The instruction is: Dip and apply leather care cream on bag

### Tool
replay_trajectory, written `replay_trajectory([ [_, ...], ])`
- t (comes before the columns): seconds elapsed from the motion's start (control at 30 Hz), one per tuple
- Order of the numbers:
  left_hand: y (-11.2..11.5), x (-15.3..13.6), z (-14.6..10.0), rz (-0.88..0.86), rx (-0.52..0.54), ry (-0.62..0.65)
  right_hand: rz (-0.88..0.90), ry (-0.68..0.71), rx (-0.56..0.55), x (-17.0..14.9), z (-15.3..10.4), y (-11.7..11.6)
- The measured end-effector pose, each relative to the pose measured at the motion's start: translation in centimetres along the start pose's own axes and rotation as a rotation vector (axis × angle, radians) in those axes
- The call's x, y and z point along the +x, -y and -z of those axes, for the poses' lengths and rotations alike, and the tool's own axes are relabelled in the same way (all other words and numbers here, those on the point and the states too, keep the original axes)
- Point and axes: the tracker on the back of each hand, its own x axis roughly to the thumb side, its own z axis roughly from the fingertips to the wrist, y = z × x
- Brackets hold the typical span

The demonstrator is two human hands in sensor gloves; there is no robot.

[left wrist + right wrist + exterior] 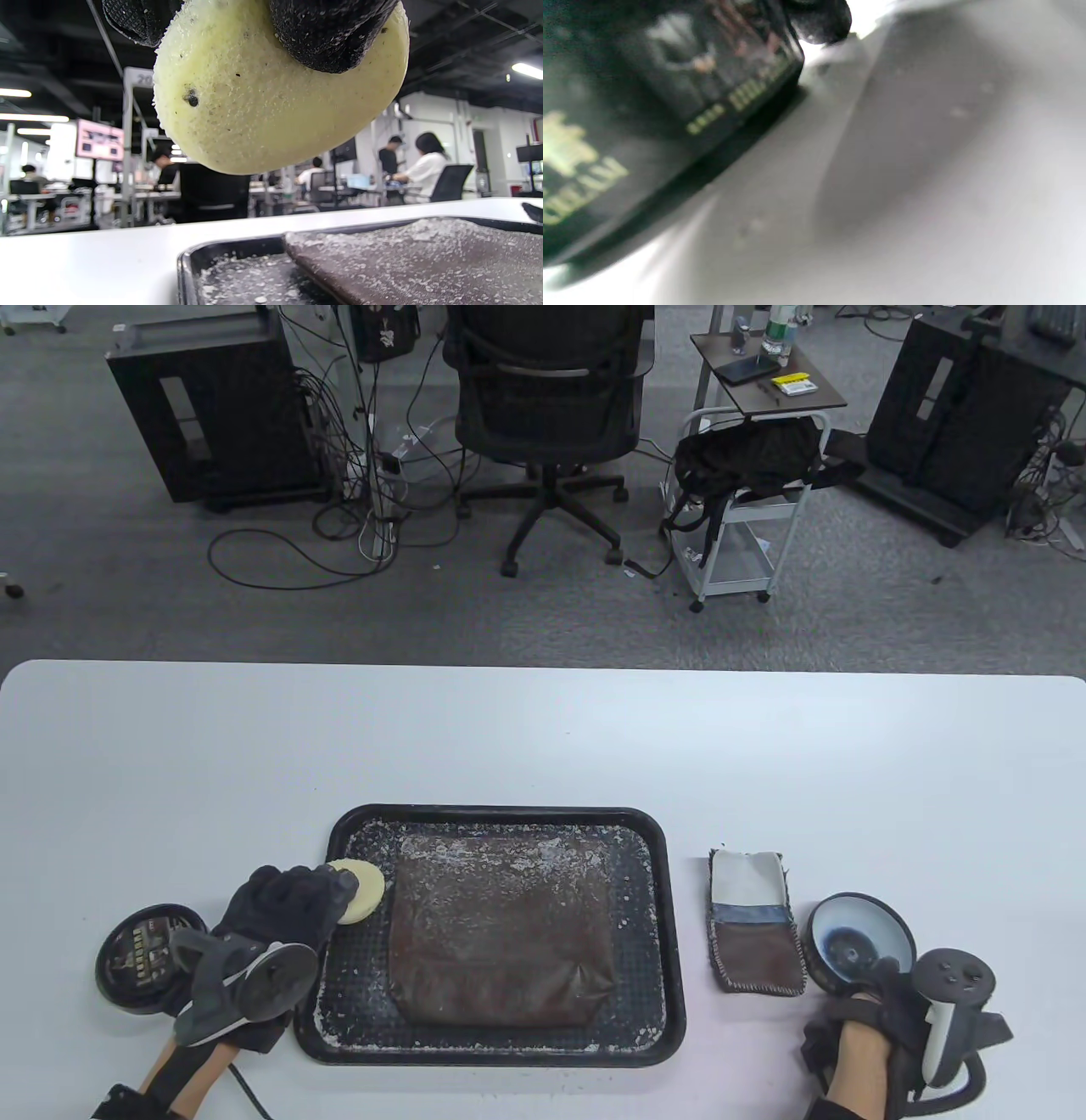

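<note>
Two gloved hands work at a white worktop [543, 729], each with a tracker strapped to its back. Left hand [284, 903] pinches a round pale-yellow sponge pad [358, 889]; left wrist view shows fingertips [331, 34] curled over the pad's upper edge, so this grip is clamped on the pad, which hangs clear above the left edge of a black tray [653, 950]. Pad surface is grainy with a few dark specks. Brown leather bag [501, 933] lies flat in the tray, just right of the pad; bag and tray floor are flecked with white flakes. Round black lid [140, 954] with printed label sits on the worktop left of the tray, partly behind the left tracker. Right hand [865, 1027] holds an open tin of cream [857, 942] at the worktop's near right, fingers wrapped round its near side; right wrist view shows the tin's black wall with yellow lettering, blurred, and one fingertip [818, 21] at its rim. Small brown-and-white pouch [755, 929] lies between tray and tin, touching neither.
</note>
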Motion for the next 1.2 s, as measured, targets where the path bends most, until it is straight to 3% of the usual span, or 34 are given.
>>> replay_trajectory([
  [0.17,0.0,0.0,0.0,-0.003,0.001,-0.001,0.013,0.004,-0.044,0.0,-0.1,0.4],
  [0.5,-0.2,-0.1,-0.1,-0.006,0.026,-0.005,0.095,0.185,-0.31,1.6,-1.7,2.8],
  [0.67,-0.1,0.0,-0.1,-0.009,0.024,0.001,0.331,0.245,-0.316,1.8,-2.5,3.6],
  [0.8,-0.1,0.3,-0.2,0.005,0.041,0.016,0.491,0.348,-0.234,2.7,-3.4,3.9],
  [0.97,-0.5,0.5,-0.4,-0.028,0.118,0.017,0.705,0.458,-0.007,5.0,-5.7,2.5],
  [1.2,-0.7,1.2,-0.8,-0.052,0.175,0.039,0.697,0.644,0.198,8.8,-11.0,-0.5],
])
